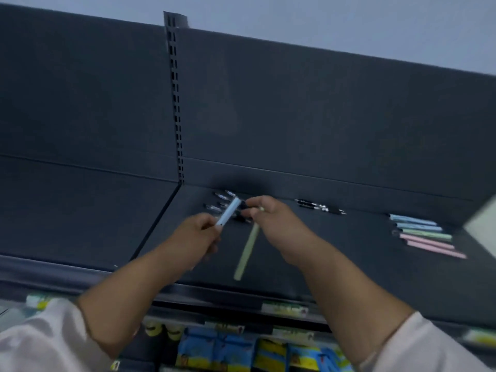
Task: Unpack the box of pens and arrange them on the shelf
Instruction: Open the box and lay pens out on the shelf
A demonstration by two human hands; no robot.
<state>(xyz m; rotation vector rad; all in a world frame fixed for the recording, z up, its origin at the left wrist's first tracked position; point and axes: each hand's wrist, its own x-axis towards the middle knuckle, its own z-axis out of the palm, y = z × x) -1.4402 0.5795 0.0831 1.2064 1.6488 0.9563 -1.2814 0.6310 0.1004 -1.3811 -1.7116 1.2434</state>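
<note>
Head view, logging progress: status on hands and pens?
Left hand grips pale blue pen. Right hand grips pale green pen. Pastel pens rowed on dark shelf; black pens behind hands.

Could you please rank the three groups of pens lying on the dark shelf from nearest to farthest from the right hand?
1. Cluster of clear-and-black pens, just left of the right hand.
2. Short row of black pens, to its right.
3. Row of pastel blue, green and pink pens, far right.
</note>
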